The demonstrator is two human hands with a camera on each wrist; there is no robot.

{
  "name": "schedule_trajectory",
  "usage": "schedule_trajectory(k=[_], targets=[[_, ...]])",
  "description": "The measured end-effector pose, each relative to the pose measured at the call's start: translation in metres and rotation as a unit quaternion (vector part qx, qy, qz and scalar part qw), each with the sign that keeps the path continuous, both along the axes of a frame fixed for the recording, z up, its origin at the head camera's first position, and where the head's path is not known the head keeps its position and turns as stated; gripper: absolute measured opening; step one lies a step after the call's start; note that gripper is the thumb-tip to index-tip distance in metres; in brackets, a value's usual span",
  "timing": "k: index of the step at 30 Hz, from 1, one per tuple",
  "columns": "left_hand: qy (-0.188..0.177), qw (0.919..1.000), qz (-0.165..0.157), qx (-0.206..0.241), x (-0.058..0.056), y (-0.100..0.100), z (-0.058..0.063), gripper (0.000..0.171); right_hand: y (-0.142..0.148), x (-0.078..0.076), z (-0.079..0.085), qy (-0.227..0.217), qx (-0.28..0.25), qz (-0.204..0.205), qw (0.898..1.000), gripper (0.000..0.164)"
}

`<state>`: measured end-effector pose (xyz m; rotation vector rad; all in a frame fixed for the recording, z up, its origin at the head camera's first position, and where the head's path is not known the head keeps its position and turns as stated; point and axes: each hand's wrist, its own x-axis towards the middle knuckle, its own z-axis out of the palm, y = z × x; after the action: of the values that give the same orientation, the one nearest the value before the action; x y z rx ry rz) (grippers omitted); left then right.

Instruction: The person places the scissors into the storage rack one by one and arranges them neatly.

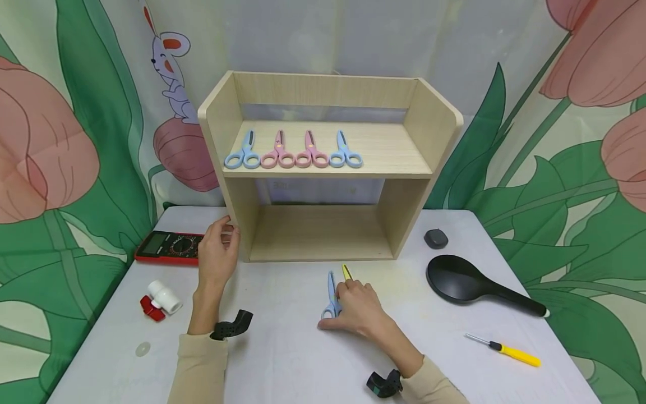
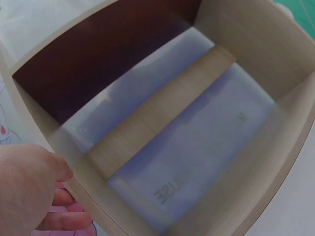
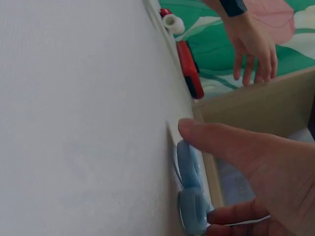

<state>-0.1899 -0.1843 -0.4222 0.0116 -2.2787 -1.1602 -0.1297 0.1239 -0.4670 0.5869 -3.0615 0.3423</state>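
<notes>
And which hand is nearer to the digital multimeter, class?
Left. The left hand is beside the digital multimeter; the right hand is farther away, at the blue scissors in front of the wooden shelf.

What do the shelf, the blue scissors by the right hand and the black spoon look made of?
Shelf: wood or wood-look board, matte, pale grain.
Blue scissors: probably smooth moulded plastic, rounded uniform-colour loops; hidden metal possible.
Black spoon: likely plastic, smooth; coated metal possible.
</notes>
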Motion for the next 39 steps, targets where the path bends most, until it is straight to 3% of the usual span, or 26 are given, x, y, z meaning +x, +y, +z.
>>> schedule_trajectory(k=[7, 12, 20, 25, 33, 39], targets=[[-0.001, 1.0000, 0.001, 0.001, 0.000, -0.001, -0.001, 0.039, -0.003, 0.006, 0.003, 0.003, 0.023, 0.043, 0.999, 0.072], [-0.005, 1.0000, 0.001, 0.003, 0.000, -0.002, -0.001, 0.039, -0.002, 0.008, 0.005, 0.001, 0.023, 0.051, 0.998, 0.064], [-0.008, 0.9999, -0.001, 0.008, -0.001, 0.000, -0.002, 0.040, -0.001, 0.005, 0.005, -0.005, -0.010, 0.046, 0.999, 0.055], [-0.007, 1.0000, 0.001, 0.006, 0.000, 0.000, 0.000, 0.040, -0.001, 0.003, 0.013, 0.019, -0.064, 0.066, 0.996, 0.053], [0.004, 1.0000, -0.002, 0.003, 0.001, 0.000, 0.000, 0.038, 0.008, 0.004, 0.041, 0.106, -0.150, 0.083, 0.979, 0.052], [0.003, 1.0000, -0.001, 0.003, 0.001, 0.000, 0.000, 0.038, 0.017, -0.002, 0.068, 0.208, -0.199, 0.134, 0.948, 0.053]])
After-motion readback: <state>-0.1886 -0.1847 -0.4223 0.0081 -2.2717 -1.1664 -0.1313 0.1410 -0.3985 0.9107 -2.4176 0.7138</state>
